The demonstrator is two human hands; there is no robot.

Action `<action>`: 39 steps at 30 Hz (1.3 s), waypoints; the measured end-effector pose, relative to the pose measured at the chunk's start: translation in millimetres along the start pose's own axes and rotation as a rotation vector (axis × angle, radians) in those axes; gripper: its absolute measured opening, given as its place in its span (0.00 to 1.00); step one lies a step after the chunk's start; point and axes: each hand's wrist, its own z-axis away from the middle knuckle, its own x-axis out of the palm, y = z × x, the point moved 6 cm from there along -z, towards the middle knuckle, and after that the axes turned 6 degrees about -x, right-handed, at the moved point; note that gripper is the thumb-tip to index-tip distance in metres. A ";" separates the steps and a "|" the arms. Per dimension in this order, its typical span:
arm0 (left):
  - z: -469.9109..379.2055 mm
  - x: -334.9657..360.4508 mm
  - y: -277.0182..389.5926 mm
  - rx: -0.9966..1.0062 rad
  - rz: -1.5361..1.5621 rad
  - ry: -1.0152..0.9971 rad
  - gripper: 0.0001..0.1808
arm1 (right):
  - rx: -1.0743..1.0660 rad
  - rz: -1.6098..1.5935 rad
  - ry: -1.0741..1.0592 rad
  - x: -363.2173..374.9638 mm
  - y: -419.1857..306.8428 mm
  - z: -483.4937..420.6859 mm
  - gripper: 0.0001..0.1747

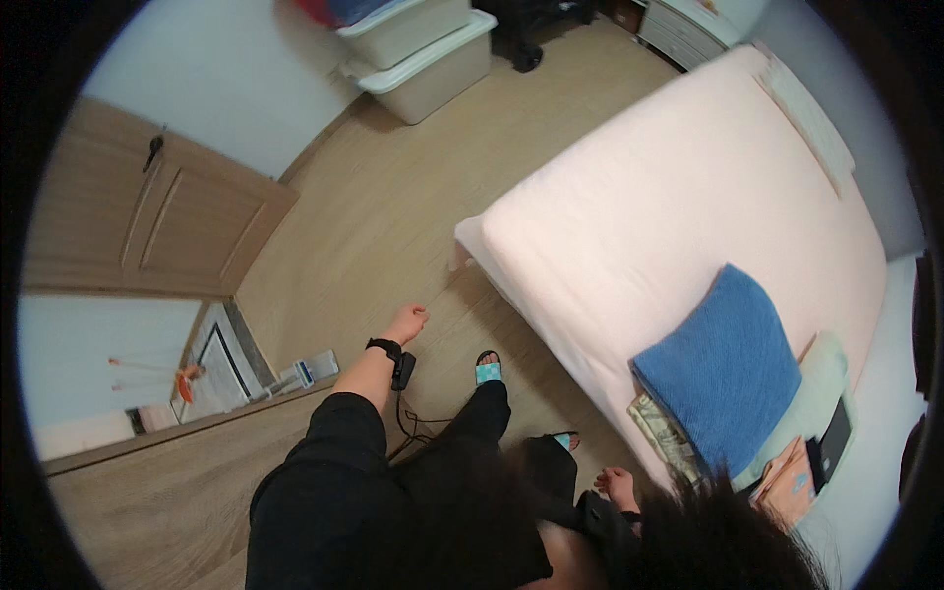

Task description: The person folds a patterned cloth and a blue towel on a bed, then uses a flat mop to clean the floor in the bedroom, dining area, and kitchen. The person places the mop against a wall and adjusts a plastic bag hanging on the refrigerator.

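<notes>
My left hand (pixel 409 322) hangs over the wood floor, fingers loosely curled, with nothing visible in it. A black strap and a small black device (pixel 403 371) with a cable are on that forearm. Low beside the bed, my right hand (pixel 616 485) holds nothing visible, and its fingers are slightly apart. To the right stands a bed (pixel 649 184) with a pale pink fitted sheet. On its near corner lies a blue ribbed cushion or folded cloth (pixel 726 369), partly over a pale green pillow (pixel 811 383) and a patterned folded cloth (pixel 667 435).
Folded orange clothing (pixel 785 479) and a dark flat object (pixel 835 439) lie near the bed's edge. A wooden door (pixel 162 206) stands ajar on the left, with a flat mop head (pixel 317 366) near the doorway. Lidded storage boxes (pixel 435 81) and a white drawer cabinet (pixel 682 33) are farther off.
</notes>
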 end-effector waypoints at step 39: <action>90.5 -292.6 -315.4 -0.733 1.855 0.970 0.12 | -0.202 0.971 -0.478 447.2 -512.3 -200.6 0.13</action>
